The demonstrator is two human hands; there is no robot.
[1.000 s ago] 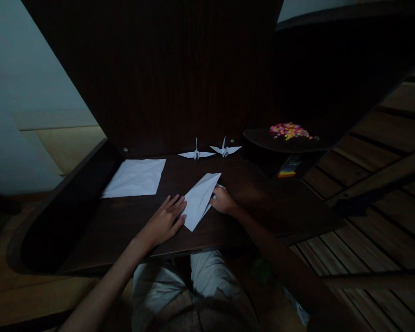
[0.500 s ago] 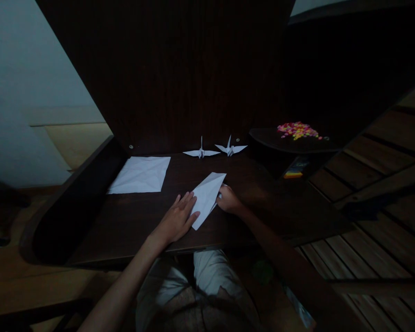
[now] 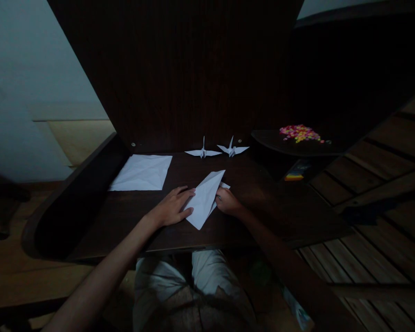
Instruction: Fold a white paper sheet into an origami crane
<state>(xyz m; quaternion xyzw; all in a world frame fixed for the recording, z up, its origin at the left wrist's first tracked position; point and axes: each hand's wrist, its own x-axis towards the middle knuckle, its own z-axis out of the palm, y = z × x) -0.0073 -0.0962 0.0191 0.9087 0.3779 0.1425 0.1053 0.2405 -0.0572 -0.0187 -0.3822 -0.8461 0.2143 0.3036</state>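
Note:
A partly folded sheet of white paper [image 3: 204, 198] lies at an angle on the dark desk, its layers parted along the right edge. My left hand [image 3: 171, 206] rests flat on its left side, fingers apart and fingertips on the paper. At the right edge, my right hand [image 3: 227, 201] is closed on the paper, its fingertips partly tucked between the layers. Beyond the hands stand two white paper cranes, one on the left [image 3: 203, 152] and one on the right [image 3: 233, 149]. A flat creased paper sheet [image 3: 143, 173] lies farther left.
Small pink, red and yellow pieces [image 3: 302, 133] are heaped on a rounded corner shelf [image 3: 273, 138] at the right. Below it is a small object with a yellow edge [image 3: 293, 176]. A raised side panel [image 3: 72, 198] bounds the desk's left end.
My left hand has slid a little left on the paper. The folded paper has opened wider at its lower left, and a flap shows beyond my right hand.

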